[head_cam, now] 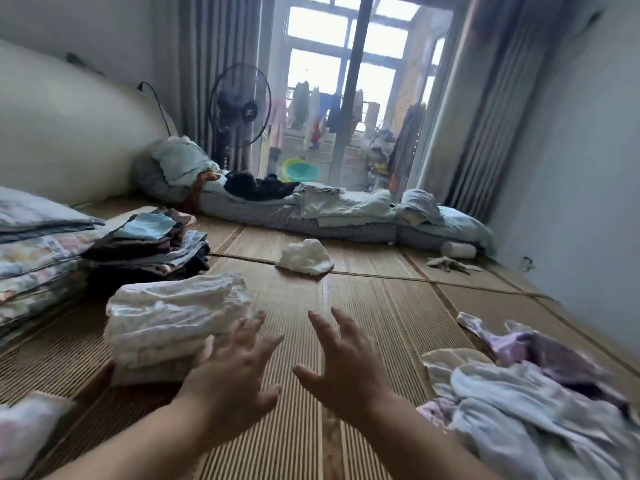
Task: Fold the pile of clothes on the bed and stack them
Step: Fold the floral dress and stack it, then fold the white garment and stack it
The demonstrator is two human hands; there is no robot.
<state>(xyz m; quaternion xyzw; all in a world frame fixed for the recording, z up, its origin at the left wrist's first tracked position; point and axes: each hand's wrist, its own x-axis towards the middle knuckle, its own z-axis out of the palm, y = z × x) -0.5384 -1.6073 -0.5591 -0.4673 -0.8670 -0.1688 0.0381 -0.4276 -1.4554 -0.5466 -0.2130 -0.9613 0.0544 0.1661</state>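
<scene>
Head view, entries taken from the nearest thing outward.

1. Left hand (239, 372) and right hand (343, 365): both bare, fingers spread and straight, gripping nothing, held side by side above the ribbed straw-coloured bed mat (346, 427).
2. Loose heap of pale blue and lilac crumpled clothes (526, 410): near right on the mat, just beside the right forearm. Unfolded. It had no tidy shape, and its sprawl ran from the near right corner back toward the middle of the mat.
3. Folded stack of white and pale printed garments (173, 327): near left, beside the left hand. I could not tell whether the fingers touched it. Several layers, square enough. Its long axis lay across the view, left to right, rising slightly toward the right.
4. Second stack of dark brown and grey folded garments topped by a pale blue piece (152, 244): behind the white one, against floral folded bedding (34, 258).
5. Single crumpled white garment (306, 256): alone mid-mat, well apart from both stacks, unfolded.
6. Standing black fan (239, 105): far end, by the window.

Judgement: two stacks made, with the heap and the stray white piece left. Somewhat past halfway.
</scene>
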